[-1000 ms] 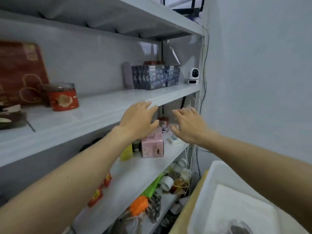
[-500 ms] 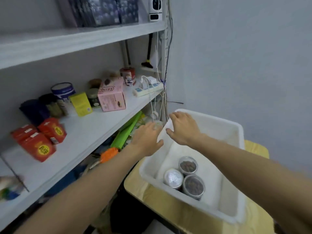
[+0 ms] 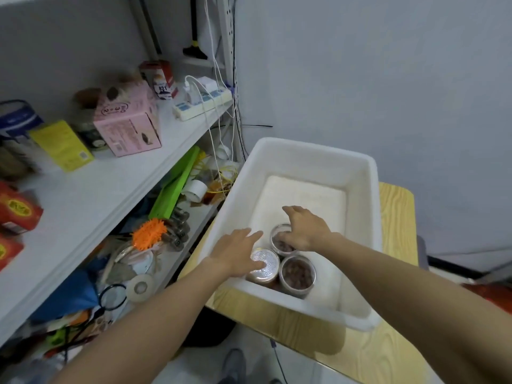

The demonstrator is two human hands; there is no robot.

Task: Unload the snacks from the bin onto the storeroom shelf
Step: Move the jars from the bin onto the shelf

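Now, to empty the bin (image 3: 370,195), the left hand (image 3: 235,252) lies flat on the silver-top jar (image 3: 271,259); the right hand (image 3: 306,228) maybe grips the far jar (image 3: 278,230).

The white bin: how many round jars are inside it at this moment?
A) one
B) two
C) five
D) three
D: three jars stand close together in the white bin: a silver-lidded jar, a jar showing brown contents, and a third jar partly under the right hand.
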